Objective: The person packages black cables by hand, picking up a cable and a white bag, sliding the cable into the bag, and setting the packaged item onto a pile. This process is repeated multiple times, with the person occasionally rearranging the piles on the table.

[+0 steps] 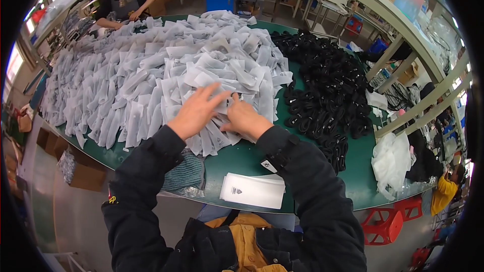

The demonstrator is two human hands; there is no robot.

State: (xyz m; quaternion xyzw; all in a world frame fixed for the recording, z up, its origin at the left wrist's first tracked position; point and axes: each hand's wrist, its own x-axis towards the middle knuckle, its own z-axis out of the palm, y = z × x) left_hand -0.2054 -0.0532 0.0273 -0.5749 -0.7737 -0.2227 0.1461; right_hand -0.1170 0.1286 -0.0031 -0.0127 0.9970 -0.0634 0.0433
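Both hands are working at the near edge of a big heap of white foam pouches (166, 65) on the green table (242, 158). The left hand (195, 111) is lying flat on the pouches with fingers spread. The right hand (243, 118) is curling its fingers into the pile; whether it is pinching a pouch I cannot tell. At three o'clock, coiled black cables (327, 95) are lying massed. At six o'clock, a flat stack of pouches (253, 190) is sitting at the table edge.

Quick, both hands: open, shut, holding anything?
Left hand: open, fingers spread flat on the white pouches.
Right hand: on the pouches; grip cannot be told.
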